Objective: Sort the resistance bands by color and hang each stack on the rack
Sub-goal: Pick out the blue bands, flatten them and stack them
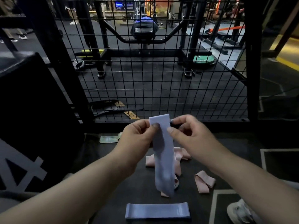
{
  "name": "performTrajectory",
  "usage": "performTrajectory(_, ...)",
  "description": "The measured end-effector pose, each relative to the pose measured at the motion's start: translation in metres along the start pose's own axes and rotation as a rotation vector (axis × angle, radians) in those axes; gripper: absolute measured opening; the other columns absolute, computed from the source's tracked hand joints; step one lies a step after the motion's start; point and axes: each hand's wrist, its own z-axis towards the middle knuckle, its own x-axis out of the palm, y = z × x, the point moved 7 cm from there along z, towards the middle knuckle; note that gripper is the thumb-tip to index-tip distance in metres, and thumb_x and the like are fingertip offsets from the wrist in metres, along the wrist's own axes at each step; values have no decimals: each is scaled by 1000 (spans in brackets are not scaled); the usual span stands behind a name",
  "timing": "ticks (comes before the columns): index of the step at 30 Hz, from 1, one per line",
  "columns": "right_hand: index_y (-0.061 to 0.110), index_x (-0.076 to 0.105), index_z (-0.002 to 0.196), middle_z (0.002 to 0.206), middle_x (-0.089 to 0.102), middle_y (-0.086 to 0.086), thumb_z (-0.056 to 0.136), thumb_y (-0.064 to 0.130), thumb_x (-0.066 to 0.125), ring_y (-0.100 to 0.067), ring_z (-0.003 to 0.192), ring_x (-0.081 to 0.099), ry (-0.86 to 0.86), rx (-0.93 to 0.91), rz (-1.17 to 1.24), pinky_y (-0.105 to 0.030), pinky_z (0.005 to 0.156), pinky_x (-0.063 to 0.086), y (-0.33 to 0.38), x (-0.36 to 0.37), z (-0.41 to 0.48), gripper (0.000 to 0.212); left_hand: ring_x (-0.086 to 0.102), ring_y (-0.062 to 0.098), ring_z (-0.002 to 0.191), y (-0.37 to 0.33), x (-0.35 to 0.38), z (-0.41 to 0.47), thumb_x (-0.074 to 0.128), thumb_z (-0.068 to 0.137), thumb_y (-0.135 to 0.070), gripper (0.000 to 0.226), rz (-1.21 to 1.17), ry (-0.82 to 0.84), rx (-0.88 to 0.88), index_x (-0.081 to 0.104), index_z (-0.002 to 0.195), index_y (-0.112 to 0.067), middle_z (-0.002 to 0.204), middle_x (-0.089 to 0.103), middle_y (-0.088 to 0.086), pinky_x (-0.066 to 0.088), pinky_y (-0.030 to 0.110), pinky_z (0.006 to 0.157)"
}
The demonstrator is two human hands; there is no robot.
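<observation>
1. Nearest the viewer, a pale blue band point(157, 211) is lying flat on the dark floor point(132, 188). It is a wide, smooth loop, pressed flat, with its long side running across the view. A white shoe point(241, 212) is resting to its right.
2. Just beyond, one pink band point(204, 181) is lying folded and alone on the right. A pink heap point(181, 153) is lying partly hidden at the centre, so its count cannot be told.
3. Above the heap, both hands are holding up a second blue band point(163, 151). The left hand point(137, 136) is pinching the top left edge between thumb and fingers. The right hand point(189, 131) is pinching the top right edge the same way. The band is hanging straight down between the forearms.
4. That is making two blue bands in all.
5. Beyond the left hand, one green band point(110, 139) is lying on the floor.
6. Farther off, a black wire panel point(161, 78) is standing upright, with a belt point(116, 108) lying behind its foot.
</observation>
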Motion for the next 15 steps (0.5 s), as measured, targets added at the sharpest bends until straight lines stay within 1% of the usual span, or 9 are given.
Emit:
performTrajectory(1,29,63,112,79,60,-3,93,33,69,-13,71,58,-1,-39,22,-29,68,52,6,-1,0,20,72,30,93,0,1,-2,59,100,-18,19,43,0,10,71,101,-3,98,76,16,58,50,90)
performTrajectory(3,25,65,111,62,54,2,96,29,65,-6,56,53,23,-59,102,-21,54,47,12,-1,-1,15,71,36,98,2,4,-4,62,99,-23,20,116,19,39,73,98,-6,98,75,17,54,59,92)
performTrajectory(5,18,68,104,55,54,7,99,23,62,-4,48,50,10,-78,108,-16,47,43,14,-2,-1,9,70,39,98,3,9,-6,65,96,-31,24,190,69,70,75,97,-10,97,75,17,52,63,91)
performTrajectory(6,14,68,100,57,56,5,100,21,60,-5,50,50,9,-93,95,-16,48,44,14,-2,-1,10,70,37,96,3,11,-7,64,96,-30,24,202,90,74,75,97,-9,98,75,18,52,64,91)
performTrajectory(8,10,66,98,62,57,2,102,19,57,-8,57,52,63,-115,78,-19,54,46,16,-2,-3,14,69,35,95,3,14,-9,59,100,-22,25,147,143,58,72,102,0,102,72,24,50,63,94)
performTrajectory(10,7,63,96,65,56,0,104,17,53,-9,61,52,147,-138,67,-20,59,47,21,-2,-5,16,67,39,105,2,14,-9,53,95,-26,36,26,186,14,68,109,4,109,71,26,48,59,101)
performTrajectory(11,5,62,94,66,55,-2,104,15,52,-10,62,52,186,-148,78,-21,60,47,24,-3,-6,17,65,39,112,1,13,-7,49,90,-30,44,-43,194,-5,67,115,0,115,71,22,44,58,104)
performTrajectory(13,6,63,88,70,56,-7,103,14,54,-16,65,52,253,-158,143,-23,62,47,30,-4,-9,19,60,31,124,-2,12,-4,45,87,-32,52,-130,236,-16,63,128,-7,127,68,13,35,57,114)
performTrajectory(15,8,63,84,72,58,-8,100,14,58,-16,67,54,312,-191,155,-24,63,49,35,-6,-12,18,57,25,129,-6,17,-5,44,88,-25,51,-82,322,12,61,132,-7,131,67,10,32,52,116)
